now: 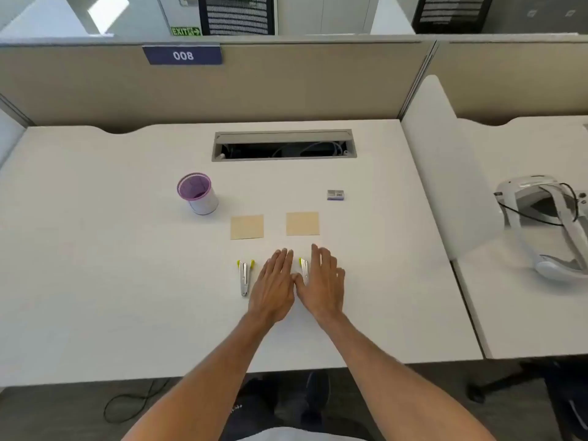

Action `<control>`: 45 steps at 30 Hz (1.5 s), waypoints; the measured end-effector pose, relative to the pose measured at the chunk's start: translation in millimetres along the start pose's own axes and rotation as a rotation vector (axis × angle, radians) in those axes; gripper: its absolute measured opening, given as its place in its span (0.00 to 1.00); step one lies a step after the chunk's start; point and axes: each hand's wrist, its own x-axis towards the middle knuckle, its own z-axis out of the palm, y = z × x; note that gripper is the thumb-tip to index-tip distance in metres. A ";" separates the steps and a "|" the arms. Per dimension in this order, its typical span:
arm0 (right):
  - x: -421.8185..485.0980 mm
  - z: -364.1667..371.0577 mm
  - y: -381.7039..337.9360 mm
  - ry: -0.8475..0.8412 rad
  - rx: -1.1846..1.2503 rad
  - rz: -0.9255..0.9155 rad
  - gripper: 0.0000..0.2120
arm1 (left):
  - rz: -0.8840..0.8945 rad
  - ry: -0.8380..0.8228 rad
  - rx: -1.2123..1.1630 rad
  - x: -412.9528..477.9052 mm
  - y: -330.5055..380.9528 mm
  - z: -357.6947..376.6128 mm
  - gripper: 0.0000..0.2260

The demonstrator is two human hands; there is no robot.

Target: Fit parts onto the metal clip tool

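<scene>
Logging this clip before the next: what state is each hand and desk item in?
Left hand: flat, fingers straight, holds nothing.
Right hand: flat, partly covers right stapler.
Left stapler: lying free, untouched.
Two paper squares: flat, apart.
Purple cup: upright.
Cable hatch: open.

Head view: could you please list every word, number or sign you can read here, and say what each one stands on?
"008": white digits on the blue plate fixed to the beige partition.
"EXIT": green sign behind the partition, with an arrow.
Black posters beyond: white lines, too blurred to read.
Small box on the desk: label too small to read.
</scene>
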 end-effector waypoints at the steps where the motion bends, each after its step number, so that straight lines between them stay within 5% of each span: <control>1: 2.5 -1.0 -0.8 0.025 0.032 0.045 0.35 | -0.001 0.013 -0.029 3.3 0.4 -0.3 0.27; 11: 18.6 5.5 -0.6 -0.043 0.385 0.239 0.28 | -0.095 -0.084 -0.470 30.8 -6.0 -3.8 0.25; 20: 28.6 8.5 2.3 -0.043 0.551 0.316 0.24 | -0.347 0.023 -1.090 39.6 -9.3 -3.1 0.17; 28: 25.9 0.0 5.1 -0.020 0.926 0.324 0.06 | -0.437 -0.210 -1.501 48.2 -15.8 -15.3 0.18; 45: 28.5 -10.1 2.0 -0.014 0.899 0.354 0.07 | -0.512 -0.299 -1.614 50.2 -7.4 -26.7 0.17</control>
